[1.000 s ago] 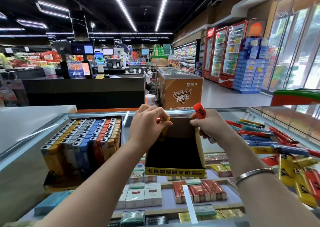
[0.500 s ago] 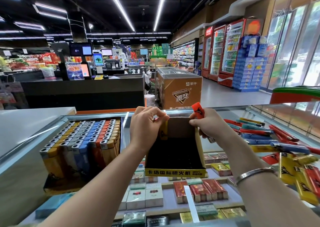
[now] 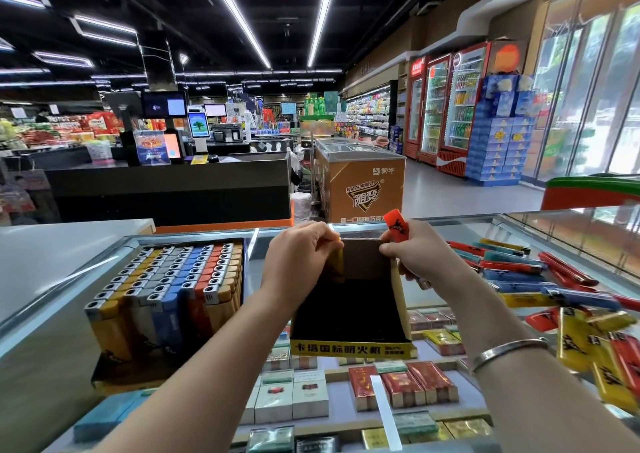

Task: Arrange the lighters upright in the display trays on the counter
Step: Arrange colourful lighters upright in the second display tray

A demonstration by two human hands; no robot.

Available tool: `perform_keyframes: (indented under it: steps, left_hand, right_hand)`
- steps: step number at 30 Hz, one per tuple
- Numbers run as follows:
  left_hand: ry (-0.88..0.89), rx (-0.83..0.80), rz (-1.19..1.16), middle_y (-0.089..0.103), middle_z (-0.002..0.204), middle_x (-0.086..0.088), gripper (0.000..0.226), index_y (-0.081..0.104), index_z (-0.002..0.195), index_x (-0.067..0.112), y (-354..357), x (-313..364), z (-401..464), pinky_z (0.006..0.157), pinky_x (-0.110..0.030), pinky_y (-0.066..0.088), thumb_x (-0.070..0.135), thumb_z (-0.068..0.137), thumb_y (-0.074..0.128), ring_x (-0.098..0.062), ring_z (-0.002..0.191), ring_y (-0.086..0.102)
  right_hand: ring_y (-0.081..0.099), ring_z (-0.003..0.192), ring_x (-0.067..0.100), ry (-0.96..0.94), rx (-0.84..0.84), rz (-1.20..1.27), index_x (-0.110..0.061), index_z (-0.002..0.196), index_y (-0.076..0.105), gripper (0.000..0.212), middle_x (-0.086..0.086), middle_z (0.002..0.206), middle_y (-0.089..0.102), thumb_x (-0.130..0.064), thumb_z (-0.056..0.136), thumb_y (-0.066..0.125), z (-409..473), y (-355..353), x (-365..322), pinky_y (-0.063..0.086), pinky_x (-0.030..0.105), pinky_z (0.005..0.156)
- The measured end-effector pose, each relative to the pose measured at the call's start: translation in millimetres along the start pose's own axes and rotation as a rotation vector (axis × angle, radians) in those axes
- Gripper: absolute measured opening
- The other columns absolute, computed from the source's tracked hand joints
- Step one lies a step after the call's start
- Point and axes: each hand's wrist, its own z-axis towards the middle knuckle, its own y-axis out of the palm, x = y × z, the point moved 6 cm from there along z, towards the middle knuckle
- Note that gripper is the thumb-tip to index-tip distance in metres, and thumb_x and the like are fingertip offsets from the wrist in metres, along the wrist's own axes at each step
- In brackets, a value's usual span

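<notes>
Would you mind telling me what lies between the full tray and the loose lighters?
In the head view, the empty tray, gripped by both hands, lies between the full tray and loose lighters.

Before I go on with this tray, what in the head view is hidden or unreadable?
- Yellow lighter: mostly covered by the left hand; its seating is unclear.
- Red lighter: its lower half is hidden in the right hand.
- Empty tray: the floor is too dark to read.
- Loose lighters: cut off by the right edge.
</notes>
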Motion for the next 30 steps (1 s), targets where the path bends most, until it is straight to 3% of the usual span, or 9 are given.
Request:
perform_keyframes:
  steps: [10, 17, 20, 23, 27, 30]
  left_hand:
    - [0.049, -0.014, 0.042, 0.07, 0.082, 0.004, 0.005, 0.072, 0.081, 0.015, 9, 15, 4, 0.067, -0.029, 0.052, 0.02, 0.081, 0.07, -0.013, 0.072, 0.063]
    - [0.065, -0.077, 0.017, 0.069, 0.085, 0.001, 0.007, 0.071, 0.084, 0.015, 37, 37, 15, 0.067, -0.026, 0.052, 0.021, 0.082, 0.069, -0.013, 0.07, 0.06]
    - [0.067, -0.076, 0.003, 0.069, 0.084, 0.0, 0.006, 0.072, 0.083, 0.015, 37, 37, 15, 0.067, -0.028, 0.052, 0.02, 0.081, 0.07, -0.014, 0.07, 0.061]
    - [0.037, -0.088, -0.024, 0.069, 0.087, 0.001, 0.006, 0.072, 0.086, 0.017, 41, 40, 14, 0.068, -0.024, 0.051, 0.02, 0.081, 0.07, -0.013, 0.074, 0.062]
    - [0.04, -0.049, 0.002, 0.069, 0.087, 0.001, 0.007, 0.071, 0.086, 0.015, 43, 41, 13, 0.063, -0.014, 0.044, 0.019, 0.083, 0.068, -0.011, 0.072, 0.061]
    - [0.096, -0.048, 0.041, 0.07, 0.085, 0.002, 0.008, 0.072, 0.084, 0.016, 43, 44, 12, 0.065, -0.025, 0.053, 0.023, 0.083, 0.068, -0.013, 0.073, 0.063]
  right_hand:
    - [0.054, 0.057, 0.016, 0.003, -0.02, 0.033, -0.014, 0.09, 0.057, 0.004, 0.01, 0.076, 0.057, -0.013, 0.088, 0.06, 2, 0, 2, 0.043, 0.022, 0.046]
    - [0.051, 0.044, 0.013, 0.11, -0.091, 0.279, -0.007, 0.091, 0.062, 0.014, 0.01, 0.066, 0.057, -0.02, 0.086, 0.064, 2, -1, 14, 0.04, 0.023, 0.04]
    - [0.05, 0.049, 0.018, 0.181, -0.12, 0.368, -0.008, 0.088, 0.062, 0.018, 0.011, 0.066, 0.057, -0.026, 0.085, 0.066, 2, -1, 21, 0.038, 0.029, 0.049]
    - [0.053, 0.048, 0.014, 0.172, -0.142, 0.438, -0.008, 0.086, 0.062, 0.012, 0.007, 0.067, 0.058, -0.019, 0.085, 0.066, 4, 0, 21, 0.043, 0.026, 0.048]
    - [0.054, 0.046, 0.011, 0.2, -0.146, 0.47, -0.007, 0.094, 0.062, 0.018, 0.007, 0.07, 0.058, -0.022, 0.085, 0.067, 4, 1, 23, 0.044, 0.023, 0.045]
    - [0.055, 0.047, 0.012, 0.214, -0.149, 0.471, -0.009, 0.094, 0.061, 0.018, 0.007, 0.073, 0.059, -0.023, 0.085, 0.067, 4, 0, 24, 0.045, 0.023, 0.045]
